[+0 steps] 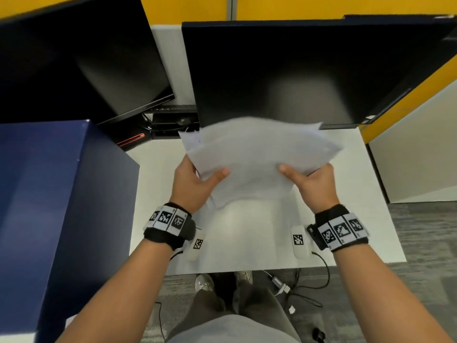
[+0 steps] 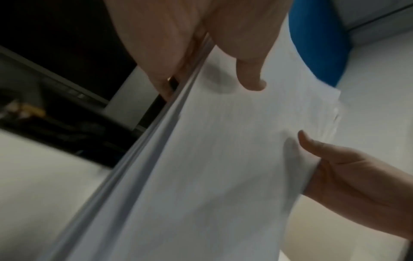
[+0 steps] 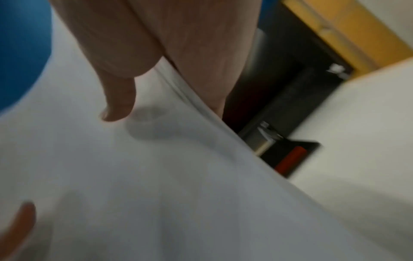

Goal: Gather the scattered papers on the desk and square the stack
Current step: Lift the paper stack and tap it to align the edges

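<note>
You had the papers (image 1: 259,154) up off the desk (image 1: 247,243) btwn both grips, left hand (image 1: 193,184) & right hand (image 1: 314,184) each clamped on a side edge, long axis running left-right, sheets fanned, neither hand nearer.

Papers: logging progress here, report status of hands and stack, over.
Left hand and right hand both grip the papers, lifted off the desk. Edges uneven, not yet squared. Nothing in the way.
</note>
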Tool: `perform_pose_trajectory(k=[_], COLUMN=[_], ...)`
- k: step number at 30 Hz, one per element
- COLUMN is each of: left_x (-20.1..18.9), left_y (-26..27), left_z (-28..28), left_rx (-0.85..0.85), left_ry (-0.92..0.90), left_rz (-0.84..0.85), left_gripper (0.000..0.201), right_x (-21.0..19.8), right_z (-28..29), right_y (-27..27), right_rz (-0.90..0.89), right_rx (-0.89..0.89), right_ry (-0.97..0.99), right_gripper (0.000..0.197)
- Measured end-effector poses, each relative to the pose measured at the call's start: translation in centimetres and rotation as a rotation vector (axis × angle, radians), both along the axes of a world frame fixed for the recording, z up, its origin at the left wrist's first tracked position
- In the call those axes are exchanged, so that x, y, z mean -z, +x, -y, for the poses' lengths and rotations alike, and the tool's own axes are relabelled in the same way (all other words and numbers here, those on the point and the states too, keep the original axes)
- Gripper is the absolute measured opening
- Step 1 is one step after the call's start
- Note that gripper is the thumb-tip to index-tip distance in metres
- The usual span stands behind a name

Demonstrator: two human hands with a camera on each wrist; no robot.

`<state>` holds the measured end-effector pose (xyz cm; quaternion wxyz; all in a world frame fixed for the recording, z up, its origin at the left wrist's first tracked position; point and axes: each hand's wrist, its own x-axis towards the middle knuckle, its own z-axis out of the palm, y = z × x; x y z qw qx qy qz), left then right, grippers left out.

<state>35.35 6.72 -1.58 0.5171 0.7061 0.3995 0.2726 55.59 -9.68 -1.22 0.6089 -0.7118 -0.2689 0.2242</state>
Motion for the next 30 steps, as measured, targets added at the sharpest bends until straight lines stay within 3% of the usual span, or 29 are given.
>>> perform_pose_trajectory(k=[1,3,6,9,11,12,14,16,19,21,24,26,30], left_x=[0.8,1.5,-0.3,-2.6,-2.3,-1.6,0.3,1.5,1.2,0.0,-2.2,-3.7,-4.8], left_y=[0.0,0.5,1.3,1.2,0.8,0.7,0.6,0.8,1.1,1.2,1.5,2.2,3.4], left_z=[0.0,0.2,0.2,0.2,0.3,0.4,0.4,0.6,0.5,0.8,2.0,3.0,2.7], left_rx=[0.007,-0.032,-0.102,-0.07,-0.033,-0.003,0.02,0.0,-0.056,-0.083,-0.153,-0.258,-0.418], left_ry=[-0.056,-0.097,-0.006,0.118,0.153,0.13,0.012,-0.057,-0.018,-0.019,-0.086,-0.139,-0.169], left_rz=[-0.019,-0.029,0.06,0.174,0.141,0.092,0.019,0.017,0.02,0.073,0.263,0.373,0.341], left_gripper=[0.047,0.029,0.02,0.032,0.026,0.03,0.048,0.045,0.038,0.053,0.069,0.057,0.019], right_x=[0.8,1.3,-0.3,-1.9,-1.9,-1.4,-0.1,1.2,1.2,0.3,-1.3,-2.2,-3.0], right_z=[-0.1,-0.5,-1.2,-0.6,0.0,0.2,0.5,0.6,0.3,0.1,-0.6,-1.5,-3.0], right_y=[0.0,-0.3,-0.7,-0.7,-0.7,-0.6,-0.2,0.1,0.0,-0.5,-1.3,-1.7,-1.7], right_rz=[-0.045,-0.084,-0.012,0.068,0.075,0.054,-0.018,-0.047,-0.011,-0.03,-0.085,-0.11,-0.155], right_rx=[-0.021,-0.026,0.029,0.061,0.065,0.053,0.005,-0.025,-0.023,-0.047,0.005,0.087,0.201], right_ry=[-0.061,-0.091,-0.009,0.094,0.116,0.091,-0.032,-0.109,-0.118,-0.036,0.124,0.134,0.111], right_gripper=[0.036,0.027,0.038,0.037,0.032,0.027,0.042,0.044,0.039,0.057,0.062,0.064,0.054])
